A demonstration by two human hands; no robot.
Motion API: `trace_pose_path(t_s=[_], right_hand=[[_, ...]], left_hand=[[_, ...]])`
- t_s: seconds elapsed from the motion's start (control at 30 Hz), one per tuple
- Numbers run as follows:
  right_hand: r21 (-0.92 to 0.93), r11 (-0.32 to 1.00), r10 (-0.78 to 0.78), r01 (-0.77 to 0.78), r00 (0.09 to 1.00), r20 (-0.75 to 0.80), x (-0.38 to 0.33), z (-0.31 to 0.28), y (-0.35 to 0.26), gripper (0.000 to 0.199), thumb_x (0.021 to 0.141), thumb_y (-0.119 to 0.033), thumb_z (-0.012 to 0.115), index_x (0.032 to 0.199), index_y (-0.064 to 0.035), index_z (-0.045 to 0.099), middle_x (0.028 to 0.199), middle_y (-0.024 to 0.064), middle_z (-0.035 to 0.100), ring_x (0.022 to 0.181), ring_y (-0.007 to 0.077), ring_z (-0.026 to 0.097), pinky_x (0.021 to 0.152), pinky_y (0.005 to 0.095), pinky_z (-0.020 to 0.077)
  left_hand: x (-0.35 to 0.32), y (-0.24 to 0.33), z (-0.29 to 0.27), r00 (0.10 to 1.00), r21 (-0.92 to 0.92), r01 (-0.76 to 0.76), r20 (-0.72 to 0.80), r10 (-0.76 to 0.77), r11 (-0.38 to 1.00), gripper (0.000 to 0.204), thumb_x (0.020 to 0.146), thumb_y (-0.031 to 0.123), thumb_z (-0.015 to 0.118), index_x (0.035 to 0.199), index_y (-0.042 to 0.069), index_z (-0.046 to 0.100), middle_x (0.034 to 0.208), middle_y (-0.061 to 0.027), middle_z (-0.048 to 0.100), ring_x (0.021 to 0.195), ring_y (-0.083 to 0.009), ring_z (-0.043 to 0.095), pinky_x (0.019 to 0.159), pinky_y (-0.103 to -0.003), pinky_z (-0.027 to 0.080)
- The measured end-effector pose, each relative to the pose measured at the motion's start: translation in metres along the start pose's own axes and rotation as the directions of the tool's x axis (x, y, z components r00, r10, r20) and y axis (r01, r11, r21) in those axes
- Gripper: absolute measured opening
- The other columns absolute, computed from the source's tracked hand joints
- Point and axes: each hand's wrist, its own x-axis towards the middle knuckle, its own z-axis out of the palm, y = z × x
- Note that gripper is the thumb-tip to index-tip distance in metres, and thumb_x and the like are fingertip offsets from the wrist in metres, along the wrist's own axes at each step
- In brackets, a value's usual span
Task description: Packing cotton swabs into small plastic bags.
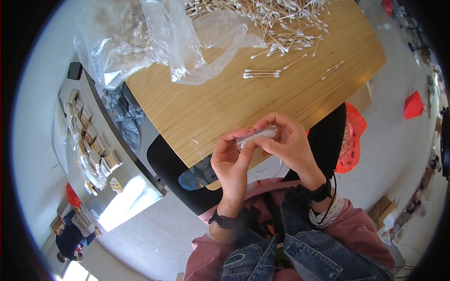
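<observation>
Between my two hands, just over the near edge of the wooden table (243, 110), is a small clear plastic packet (246, 138) with white cotton tips showing at its end. My left hand (229, 152) pinches the packet's left end between thumb and fingers. The fingers of my right hand (290, 140) are closed around its right end. Farther off on the table, a short row of cotton swabs (261, 74) lies side by side. A large heap of cotton swabs (286, 23) with wooden sticks covers the far part of the table.
A big clear plastic bag (187, 51) spreads over the table's far left. To the left stands a white table (126, 201) with several small packages (89, 145). A red bag (354, 138) sits right of my chair. Another person (70, 239) works at the far lower left.
</observation>
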Motion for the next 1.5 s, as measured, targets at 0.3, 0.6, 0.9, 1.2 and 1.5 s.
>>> trace_pose_path(t_s=[0.3,0.6,0.9,1.2,1.5], right_hand=[[-0.013,1.000,-0.009,0.009,1.000,-0.007,-0.001,0.004,-0.005,0.022,0.084,0.001,0.064,0.105,0.0006,0.056,0.103,0.0064,0.063,0.085,0.0089,0.062,0.065,0.0218,0.0532],[-0.002,0.999,0.046,-0.046,0.998,0.037,-0.004,0.004,-0.014,0.018,0.092,-0.006,0.058,0.108,0.0001,0.057,0.109,0.0071,0.064,0.093,0.0138,0.066,0.071,0.0245,0.0553],[0.016,1.000,-0.007,0.006,0.996,0.086,-0.003,-0.003,-0.007,0.022,0.093,-0.002,0.052,0.114,0.0037,0.057,0.108,0.0093,0.066,0.097,0.0145,0.065,0.080,0.0273,0.0553],[0.004,0.999,-0.036,0.036,0.997,0.074,-0.003,-0.005,-0.003,0.022,0.093,0.001,0.051,0.113,0.0062,0.057,0.109,0.0111,0.065,0.099,0.0148,0.065,0.084,0.0272,0.0549],[0.015,0.999,-0.032,0.031,0.996,0.089,-0.005,-0.003,-0.007,0.022,0.093,0.001,0.051,0.113,0.0070,0.056,0.109,0.0110,0.065,0.100,0.0146,0.065,0.085,0.0268,0.0547]], left_hand=[[0.000,0.004,0.001,1.000,0.019,0.009,-0.007,-0.009,1.000,0.021,0.086,-0.007,0.059,0.106,-0.002,0.058,0.111,-0.0155,0.065,0.115,-0.0263,0.058,0.113,-0.041,0.029],[0.000,0.003,-0.009,0.992,-0.089,-0.083,0.084,0.090,0.993,0.037,0.078,-0.003,0.045,0.113,-0.004,0.057,0.112,-0.0177,0.066,0.124,-0.0307,0.053,0.119,-0.045,0.016],[0.003,-0.005,-0.012,0.983,0.026,-0.168,0.081,0.166,0.985,0.020,0.088,-0.005,0.052,0.105,-0.002,0.062,0.108,-0.0152,0.068,0.120,-0.0302,0.057,0.119,-0.047,0.013],[0.002,-0.003,-0.010,0.981,0.152,-0.185,0.080,0.175,0.971,0.019,0.088,-0.005,0.053,0.104,-0.003,0.062,0.107,-0.0143,0.068,0.119,-0.0308,0.058,0.119,-0.048,0.014],[0.003,0.002,-0.017,0.978,0.096,-0.153,0.154,0.137,0.984,0.023,0.085,-0.003,0.053,0.106,-0.003,0.061,0.110,-0.0141,0.067,0.123,-0.0315,0.055,0.119,-0.048,0.011]])
